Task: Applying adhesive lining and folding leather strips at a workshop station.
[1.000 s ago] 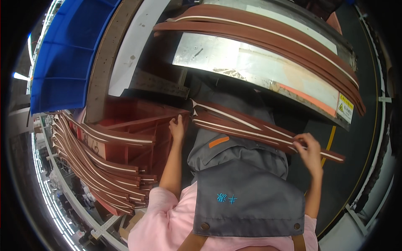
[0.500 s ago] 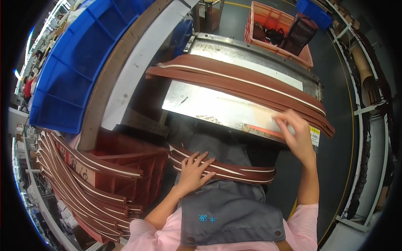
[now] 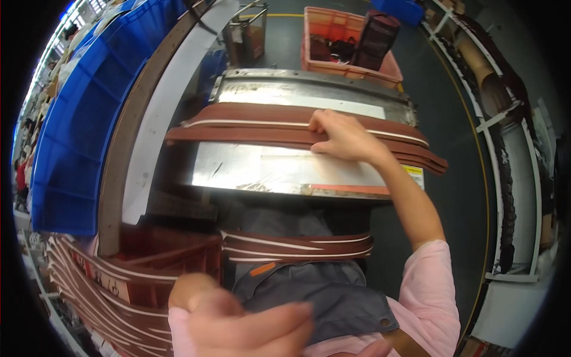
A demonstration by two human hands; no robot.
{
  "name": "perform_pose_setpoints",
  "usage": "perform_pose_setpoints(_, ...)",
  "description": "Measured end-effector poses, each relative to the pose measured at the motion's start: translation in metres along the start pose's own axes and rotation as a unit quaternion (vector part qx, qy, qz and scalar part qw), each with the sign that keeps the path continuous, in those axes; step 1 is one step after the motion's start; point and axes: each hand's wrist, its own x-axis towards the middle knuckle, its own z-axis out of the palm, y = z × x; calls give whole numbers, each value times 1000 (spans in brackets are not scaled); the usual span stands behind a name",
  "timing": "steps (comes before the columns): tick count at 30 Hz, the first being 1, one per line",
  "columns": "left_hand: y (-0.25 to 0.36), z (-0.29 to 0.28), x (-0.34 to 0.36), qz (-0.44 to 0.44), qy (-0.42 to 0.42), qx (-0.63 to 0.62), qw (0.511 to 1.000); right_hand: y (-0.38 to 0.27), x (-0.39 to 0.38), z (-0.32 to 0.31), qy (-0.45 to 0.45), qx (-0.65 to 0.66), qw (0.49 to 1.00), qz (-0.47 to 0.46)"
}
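Observation:
My right hand (image 3: pixel 345 137) is closed on the near side of a stack of long brown strips (image 3: pixel 256 119), fingers over the top and thumb at the near edge. A white line runs along the stack, which lies across a metal-topped table (image 3: pixel 238 169). Close to the camera, my left hand (image 3: pixel 250 324) is smeared by motion, and its fingers cannot be read clearly. It is above the grey apron (image 3: pixel 333 297), apart from the stack. More brown strips with white lines (image 3: pixel 297 245) lie across my lap.
Several brown strips (image 3: pixel 119 297) hang over a red crate (image 3: pixel 196 256) at the left. Behind them stand a blue bin (image 3: pixel 77 154) and a white-topped ledge (image 3: pixel 157 113). An orange crate (image 3: pixel 357 65) sits beyond the table; metal shelving (image 3: pixel 523 196) lines the right.
My right hand has moved left from the table's near right edge onto the strip stack. My left hand has lifted off the lap strips toward the camera. The view has shifted.

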Motion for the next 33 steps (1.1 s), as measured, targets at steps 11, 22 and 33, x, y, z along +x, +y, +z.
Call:
perform_pose_setpoints(11,-35,38,-42,165,292,-217,917,-35,-37,-36,140,18,988,-66)
perform_pose_setpoints(22,-206,82,50,46,34,188,981,-126,-208,-89,347,137,924,-79)
perform_pose_setpoints(33,-248,206,-34,-91,-346,4,934,7,-56,-56,170,187,965,69)
